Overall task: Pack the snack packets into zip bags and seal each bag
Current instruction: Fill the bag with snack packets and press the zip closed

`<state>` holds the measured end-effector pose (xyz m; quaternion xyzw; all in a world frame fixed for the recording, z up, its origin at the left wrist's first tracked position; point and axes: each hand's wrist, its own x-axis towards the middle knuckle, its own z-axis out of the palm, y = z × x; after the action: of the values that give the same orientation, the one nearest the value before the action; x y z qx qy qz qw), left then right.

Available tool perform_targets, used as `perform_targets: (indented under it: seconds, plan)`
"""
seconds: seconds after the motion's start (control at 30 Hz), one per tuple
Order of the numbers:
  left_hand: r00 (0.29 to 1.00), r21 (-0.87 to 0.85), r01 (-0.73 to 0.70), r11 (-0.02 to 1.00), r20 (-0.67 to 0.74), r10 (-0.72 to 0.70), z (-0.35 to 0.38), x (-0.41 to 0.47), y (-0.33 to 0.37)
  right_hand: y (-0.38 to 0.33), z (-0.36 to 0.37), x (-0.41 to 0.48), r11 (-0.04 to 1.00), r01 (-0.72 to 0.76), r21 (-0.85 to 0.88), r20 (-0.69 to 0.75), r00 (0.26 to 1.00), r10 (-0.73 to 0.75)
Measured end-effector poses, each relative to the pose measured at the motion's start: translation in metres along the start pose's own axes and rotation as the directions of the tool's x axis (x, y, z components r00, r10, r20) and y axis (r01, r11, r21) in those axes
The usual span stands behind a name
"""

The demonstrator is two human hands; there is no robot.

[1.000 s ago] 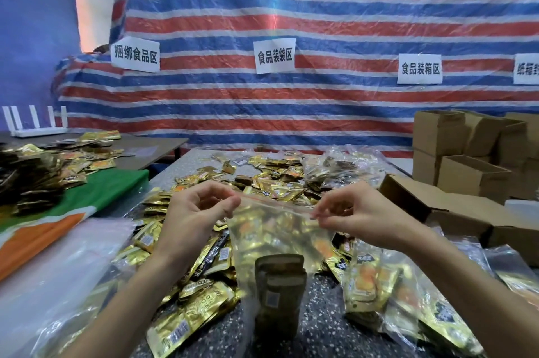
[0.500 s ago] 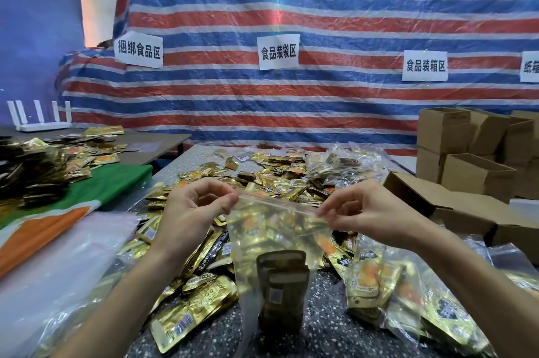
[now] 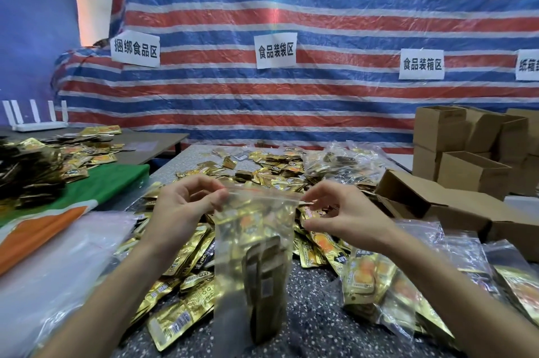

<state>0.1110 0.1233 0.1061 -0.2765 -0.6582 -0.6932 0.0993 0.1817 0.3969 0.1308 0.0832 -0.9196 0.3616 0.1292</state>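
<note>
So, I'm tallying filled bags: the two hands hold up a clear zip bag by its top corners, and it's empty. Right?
Not empty: the head view shows snack packets standing in the lower part of the zip bag. The left hand and right hand do hold its top corners.

2 hands — left hand (image 3: 186, 206), right hand (image 3: 344, 214) — 1 held zip bag (image 3: 253, 220), 4 paper signs (image 3: 275, 50), 1 white router (image 3: 38, 125). Loose gold packets (image 3: 178, 325): dozens, too many to count. Cardboard boxes (image 3: 472, 174): several, exact no. unclear.
</note>
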Motion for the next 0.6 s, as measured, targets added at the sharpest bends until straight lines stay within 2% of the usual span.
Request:
perform_targets:
  seconds: [0.03,0.1,0.23,0.3,0.53,0.6]
  plan:
    - [1.0,0.001,-0.001,1.0,0.017,0.001,0.001,0.0,0.001,0.0,0.005,0.004,1.0,-0.012,0.024,-0.03,0.999,0.013]
    - [0.999,-0.024,0.006,1.0,0.054,-0.005,0.004,0.002,0.004,-0.002,0.013,0.011,0.992,-0.057,0.114,0.0,0.998,0.057]
    - [0.991,-0.242,0.082,0.967,0.121,-0.054,0.013,0.006,0.009,-0.001,0.027,0.026,0.935,-0.167,0.313,0.149,0.981,0.126]
    - [0.991,-0.28,0.083,0.956,0.128,-0.049,0.016,0.007,0.011,0.001,0.03,0.029,0.9,-0.177,0.4,0.125,0.983,0.138]
    - [0.98,-0.448,0.146,0.882,0.19,-0.066,0.013,0.007,0.012,0.004,0.025,0.026,0.945,-0.13,0.3,-0.056,0.986,0.154]
    - [0.978,-0.457,0.155,0.876,0.196,-0.071,0.014,0.006,0.012,0.002,0.025,0.026,0.942,-0.158,0.296,-0.051,0.982,0.181]
